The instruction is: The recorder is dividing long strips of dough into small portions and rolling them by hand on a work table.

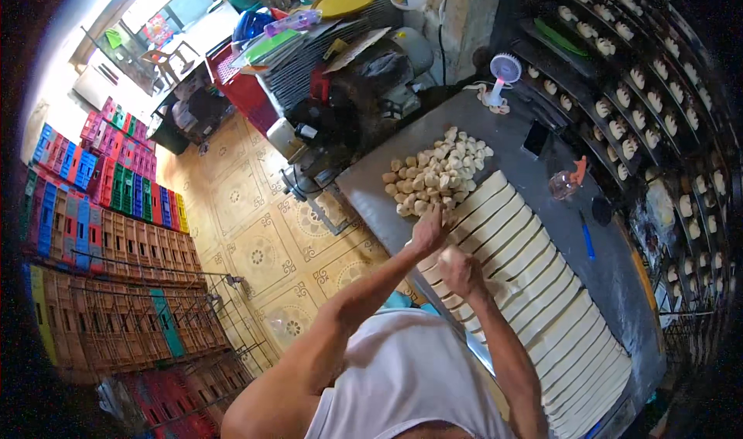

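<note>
Reaching forward, my left hand [428, 230] has its fingers stretched toward the near edge of a heap of small pale dough pieces [441, 172]; its fingertips meet or nearly meet that edge. Just right of and nearer than it, my right hand [460, 273] is closed above the sheet of dough. A pale lump, apparently a dough piece [447, 255], shows at its fingers, partly hidden by them. The dough lies in long parallel strips [542, 273] across the table, running from the heap down to the lower right.
On the grey table [619, 307] lie a phone [535, 139], a clear jar with an orange top [563, 182] and a blue-handled tool [588, 242]. A small fan [505, 71] stands at the back. Racks of shaped dough [638, 122] line the right; stacked crates [116, 238] fill the left.
</note>
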{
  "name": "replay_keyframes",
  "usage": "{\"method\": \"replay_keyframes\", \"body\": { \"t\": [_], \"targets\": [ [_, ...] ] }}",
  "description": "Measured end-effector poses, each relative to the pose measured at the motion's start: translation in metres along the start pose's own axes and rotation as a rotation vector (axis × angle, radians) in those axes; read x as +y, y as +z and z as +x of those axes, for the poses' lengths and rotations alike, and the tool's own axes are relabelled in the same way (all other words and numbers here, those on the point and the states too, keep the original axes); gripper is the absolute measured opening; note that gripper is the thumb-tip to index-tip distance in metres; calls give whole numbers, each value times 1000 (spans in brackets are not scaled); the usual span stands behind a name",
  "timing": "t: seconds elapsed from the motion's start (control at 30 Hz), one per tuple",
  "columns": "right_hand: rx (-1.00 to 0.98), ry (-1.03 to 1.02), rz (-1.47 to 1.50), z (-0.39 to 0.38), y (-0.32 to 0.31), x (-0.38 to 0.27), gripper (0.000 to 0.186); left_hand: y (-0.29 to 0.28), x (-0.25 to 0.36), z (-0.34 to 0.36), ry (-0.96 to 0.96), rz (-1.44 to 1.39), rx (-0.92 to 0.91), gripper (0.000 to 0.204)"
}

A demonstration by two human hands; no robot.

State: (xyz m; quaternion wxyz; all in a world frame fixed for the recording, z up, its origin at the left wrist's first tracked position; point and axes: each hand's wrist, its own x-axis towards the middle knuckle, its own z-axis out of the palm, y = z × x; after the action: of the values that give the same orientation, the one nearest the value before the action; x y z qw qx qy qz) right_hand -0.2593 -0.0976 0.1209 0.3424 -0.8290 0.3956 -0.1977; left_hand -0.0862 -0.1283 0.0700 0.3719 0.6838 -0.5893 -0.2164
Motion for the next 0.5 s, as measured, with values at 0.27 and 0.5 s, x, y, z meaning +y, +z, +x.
{"method": "replay_keyframes", "body": {
  "t": [0.27,0.5],
  "targets": [
    [-22,54,-174,-6,15,19,60,15,-10,-57,69,-182,-589,37],
    [-83,417,-85,2,31,17,31,12,21,-52,-118,71,-228,46]
  ]
}}
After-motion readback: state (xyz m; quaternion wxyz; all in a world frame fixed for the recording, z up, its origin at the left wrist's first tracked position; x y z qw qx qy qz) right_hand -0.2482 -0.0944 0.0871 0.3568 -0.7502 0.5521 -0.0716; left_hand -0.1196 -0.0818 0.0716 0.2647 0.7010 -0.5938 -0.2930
